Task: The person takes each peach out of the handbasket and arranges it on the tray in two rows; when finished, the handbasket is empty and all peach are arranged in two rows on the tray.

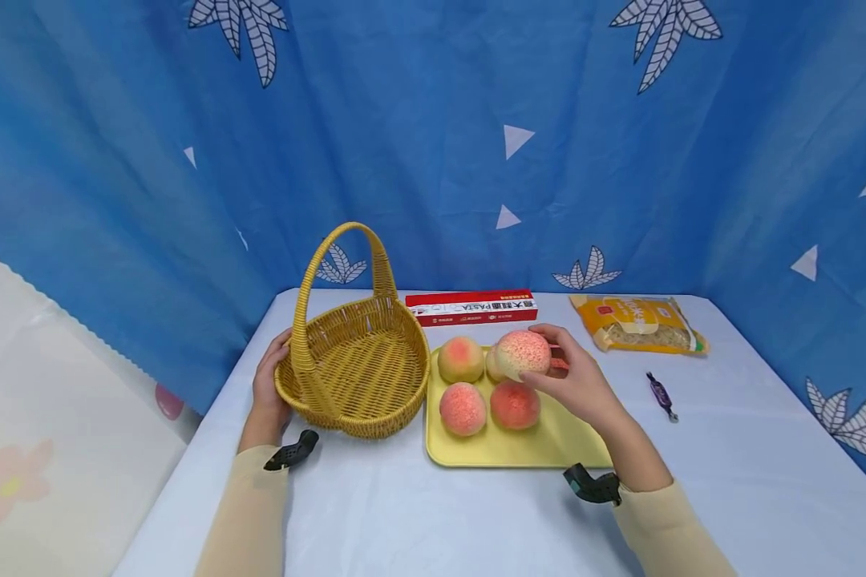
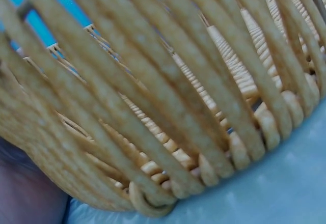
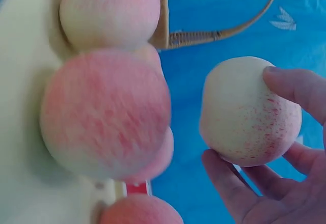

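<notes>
My right hand (image 1: 573, 381) holds a pale peach with pink speckles (image 1: 523, 354) above the yellow tray (image 1: 570, 449). In the right wrist view, thumb and fingertips grip the peach (image 3: 244, 112) from opposite sides, clear of the other fruit. Several more peaches lie on the tray, among them a red one (image 1: 515, 405), a pink one (image 1: 463, 409) and a yellowish one (image 1: 461, 358). My left hand (image 1: 269, 389) grips the left side of a wicker basket (image 1: 368, 373) near its handle base. That basket stands upright with nothing inside. Its woven wall (image 2: 168, 96) hides most of the left fingers in the left wrist view.
Behind the tray lies a red pasta box (image 1: 471, 308). An orange food bag (image 1: 635, 323) is at the back right, with a small purple-wrapped item (image 1: 661, 396) in front of it. The basket's tall handle (image 1: 303, 320) arches upward. A blue curtain (image 1: 433, 144) hangs behind the white table (image 1: 375, 513).
</notes>
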A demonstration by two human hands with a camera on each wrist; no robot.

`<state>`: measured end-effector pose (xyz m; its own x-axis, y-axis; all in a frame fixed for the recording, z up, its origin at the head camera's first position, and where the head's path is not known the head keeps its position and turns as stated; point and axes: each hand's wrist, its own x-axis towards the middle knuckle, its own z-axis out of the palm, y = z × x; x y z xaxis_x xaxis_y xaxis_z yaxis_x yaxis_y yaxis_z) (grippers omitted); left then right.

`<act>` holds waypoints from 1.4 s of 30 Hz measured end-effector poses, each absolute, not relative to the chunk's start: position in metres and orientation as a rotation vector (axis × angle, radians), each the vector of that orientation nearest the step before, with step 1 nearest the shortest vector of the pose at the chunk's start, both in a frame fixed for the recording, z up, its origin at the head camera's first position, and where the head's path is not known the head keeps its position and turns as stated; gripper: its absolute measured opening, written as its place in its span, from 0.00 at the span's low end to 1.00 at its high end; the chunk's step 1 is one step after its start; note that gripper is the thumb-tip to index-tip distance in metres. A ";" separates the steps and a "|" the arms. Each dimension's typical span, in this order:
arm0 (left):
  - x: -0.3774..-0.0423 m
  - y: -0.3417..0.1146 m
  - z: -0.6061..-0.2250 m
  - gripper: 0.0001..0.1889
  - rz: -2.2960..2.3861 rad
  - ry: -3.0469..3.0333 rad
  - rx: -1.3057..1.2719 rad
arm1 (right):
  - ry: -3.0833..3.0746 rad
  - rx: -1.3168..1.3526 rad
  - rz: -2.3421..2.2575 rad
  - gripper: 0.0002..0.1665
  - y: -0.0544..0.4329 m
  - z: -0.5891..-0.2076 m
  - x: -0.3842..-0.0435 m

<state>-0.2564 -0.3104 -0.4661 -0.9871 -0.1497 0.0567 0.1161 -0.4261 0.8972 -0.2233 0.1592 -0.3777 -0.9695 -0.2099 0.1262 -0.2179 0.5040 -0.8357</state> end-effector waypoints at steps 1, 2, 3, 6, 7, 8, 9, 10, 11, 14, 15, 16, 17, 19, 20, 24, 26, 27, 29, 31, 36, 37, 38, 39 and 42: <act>-0.255 -0.312 -0.467 0.19 -2.530 -1.580 0.052 | -2.713 0.398 1.509 0.43 0.162 -0.378 -0.225; -0.255 -0.313 -0.467 0.19 -2.535 -1.571 0.052 | -2.709 0.415 1.506 0.42 0.164 -0.377 -0.226; -0.254 -0.314 -0.468 0.18 -2.540 -1.564 0.053 | -2.707 0.427 1.502 0.42 0.167 -0.376 -0.227; -0.253 -0.315 -0.471 0.18 -2.557 -1.553 0.046 | -2.725 0.437 1.482 0.43 0.178 -0.369 -0.230; -0.253 -0.315 -0.471 0.18 -2.559 -1.552 0.038 | -2.739 0.435 1.467 0.43 0.182 -0.367 -0.230; -0.254 -0.315 -0.472 0.18 -2.561 -1.554 0.026 | -2.754 0.436 1.450 0.43 0.187 -0.365 -0.230; -0.254 -0.314 -0.472 0.18 -2.564 -1.554 0.014 | -2.772 0.437 1.426 0.43 0.191 -0.363 -0.230; -0.255 -0.314 -0.471 0.18 -2.562 -1.555 0.004 | -2.793 0.441 1.392 0.43 0.196 -0.361 -0.230; -0.255 -0.314 -0.471 0.18 -2.558 -1.553 -0.002 | -2.812 0.453 1.366 0.43 0.200 -0.360 -0.229; -0.253 -0.313 -0.469 0.18 -2.553 -1.540 -0.002 | -2.870 0.500 1.299 0.42 0.211 -0.358 -0.229; -0.252 -0.314 -0.468 0.18 -2.552 -1.537 0.003 | -2.896 0.507 1.273 0.41 0.214 -0.358 -0.229; -0.252 -0.314 -0.468 0.18 -2.550 -1.538 0.012 | -2.922 0.515 1.255 0.41 0.217 -0.359 -0.230; -0.251 -0.315 -0.468 0.18 -2.556 -1.532 0.021 | -2.946 0.526 1.246 0.40 0.219 -0.360 -0.230; -0.250 -0.316 -0.469 0.19 -2.555 -1.536 0.035 | -3.004 0.539 1.220 0.39 0.222 -0.364 -0.232; -0.251 -0.316 -0.469 0.19 -2.558 -1.534 0.037 | -3.032 0.547 1.208 0.39 0.223 -0.366 -0.234; -0.252 -0.316 -0.469 0.19 -2.550 -1.537 0.030 | -3.117 0.576 1.146 0.40 0.226 -0.374 -0.238; -0.253 -0.316 -0.469 0.19 -2.548 -1.534 0.026 | -3.150 0.569 1.104 0.40 0.228 -0.377 -0.239; -0.253 -0.316 -0.469 0.20 -2.552 -1.531 0.025 | -3.169 0.555 1.088 0.40 0.228 -0.379 -0.240; -0.253 -0.315 -0.468 0.19 -2.550 -1.538 0.029 | -3.205 0.542 1.062 0.40 0.230 -0.381 -0.239; -0.253 -0.314 -0.468 0.19 -2.547 -1.542 0.030 | -3.233 0.528 1.058 0.39 0.232 -0.383 -0.239; -0.257 -0.311 -0.466 0.18 -2.563 -1.527 -0.011 | -3.233 0.561 1.055 0.37 0.238 -0.387 -0.240; -0.258 -0.311 -0.466 0.18 -2.564 -1.527 -0.012 | -3.232 0.572 1.058 0.36 0.239 -0.388 -0.240; -0.259 -0.310 -0.465 0.18 -2.565 -1.525 -0.013 | -3.232 0.587 1.063 0.36 0.240 -0.389 -0.241; -0.259 -0.310 -0.465 0.18 -2.563 -1.526 -0.014 | -3.235 0.597 1.069 0.36 0.240 -0.390 -0.242; -0.259 -0.309 -0.465 0.18 -2.551 -1.539 -0.004 | -3.257 0.623 1.079 0.37 0.241 -0.392 -0.244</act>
<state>-0.2590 -0.3090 -0.4647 -0.9868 -0.1372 0.0857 0.1398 -0.4564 0.8787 -0.2441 0.2408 -0.3919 -0.8792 -0.4284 -0.2088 -0.2190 0.7522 -0.6214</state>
